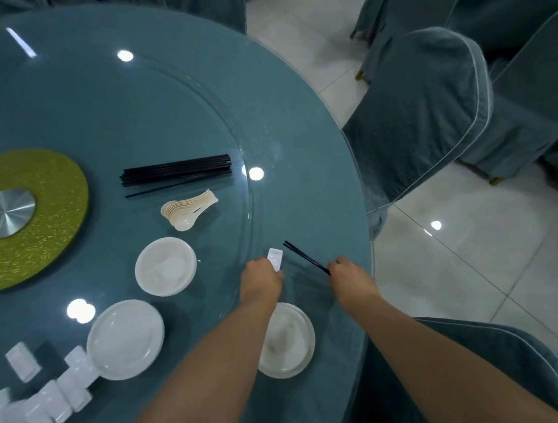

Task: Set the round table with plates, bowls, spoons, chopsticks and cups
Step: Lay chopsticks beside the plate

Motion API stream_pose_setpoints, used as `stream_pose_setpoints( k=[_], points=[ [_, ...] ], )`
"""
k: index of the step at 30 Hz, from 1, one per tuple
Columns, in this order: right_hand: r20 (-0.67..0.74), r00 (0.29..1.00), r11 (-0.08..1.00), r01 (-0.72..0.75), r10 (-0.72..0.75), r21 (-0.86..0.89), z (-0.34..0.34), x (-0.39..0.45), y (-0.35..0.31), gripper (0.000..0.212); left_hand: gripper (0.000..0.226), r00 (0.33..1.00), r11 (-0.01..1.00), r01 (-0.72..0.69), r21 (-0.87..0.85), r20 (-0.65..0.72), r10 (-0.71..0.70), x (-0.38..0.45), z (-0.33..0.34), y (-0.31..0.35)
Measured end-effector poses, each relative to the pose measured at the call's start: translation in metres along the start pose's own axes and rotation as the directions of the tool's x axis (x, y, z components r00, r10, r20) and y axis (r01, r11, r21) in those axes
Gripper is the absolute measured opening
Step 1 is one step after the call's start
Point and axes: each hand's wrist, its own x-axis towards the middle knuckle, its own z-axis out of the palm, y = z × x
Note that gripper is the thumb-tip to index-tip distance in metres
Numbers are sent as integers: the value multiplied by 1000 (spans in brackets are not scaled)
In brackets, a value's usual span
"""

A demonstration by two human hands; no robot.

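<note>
My left hand [260, 277] holds a small white chopstick rest [275, 258] near the edge of the round table [317, 159]. To its right, my right hand [346, 271] grips a pair of black chopsticks [304, 257] that point up and to the left. Below my left forearm sits a white plate with a bowl [293, 340]. On the glass turntable lie a bundle of black chopsticks [177, 170], a stack of white spoons [187, 207], stacked white bowls [165, 266] and stacked white plates [125, 339].
Several white chopstick rests [36, 405] lie scattered at the lower left. A green disc with a metal hub [6, 219] marks the turntable centre. Blue covered chairs [425, 109] stand close to the table's right edge, another one below my right arm.
</note>
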Motion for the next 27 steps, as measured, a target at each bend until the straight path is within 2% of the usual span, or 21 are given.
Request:
stream_pose_setpoints(
  k=[3,7,11,16,27],
  points=[
    [27,998,998,51,-50,-37,0,1,-17,21,42,1000,999,0,-46,1,0,-3,-8,-7],
    [85,989,990,125,-119,-71,2,5,-45,28,32,994,993,-104,-49,11,105,-15,-22,-23],
    [130,975,970,199,-182,-137,4,9,-68,30,28,992,992,-122,-40,-16,121,-29,-41,-42],
    [161,973,963,196,-167,-185,7,11,-75,27,27,994,991,-110,-79,-23,109,-37,-54,-55],
    [162,977,972,165,-139,-165,17,3,-70,23,27,994,990,-107,-93,5,108,-43,-53,-53]
  ],
)
